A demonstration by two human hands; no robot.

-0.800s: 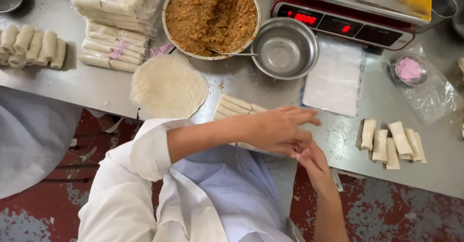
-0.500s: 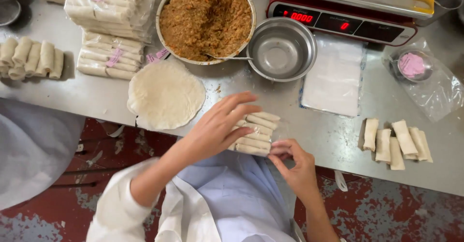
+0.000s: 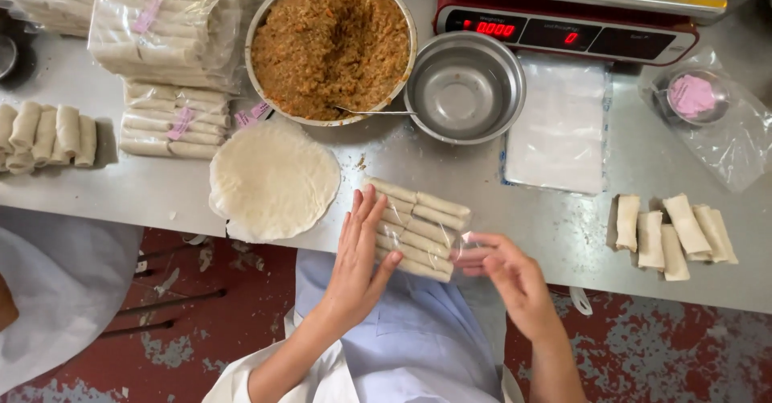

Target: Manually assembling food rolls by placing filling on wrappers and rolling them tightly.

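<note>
Steel table at frame centre carries a clear packet of rolls; left hand lies flat against it, ungripped. Right hand pinches the packet's plastic end; round wrappers lie left.

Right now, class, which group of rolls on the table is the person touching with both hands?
The clear-wrapped pack of rolls at the table's near edge: the left hand presses its side and the right hand pinches its wrap. The loose rolls at left and at right lie untouched.
</note>
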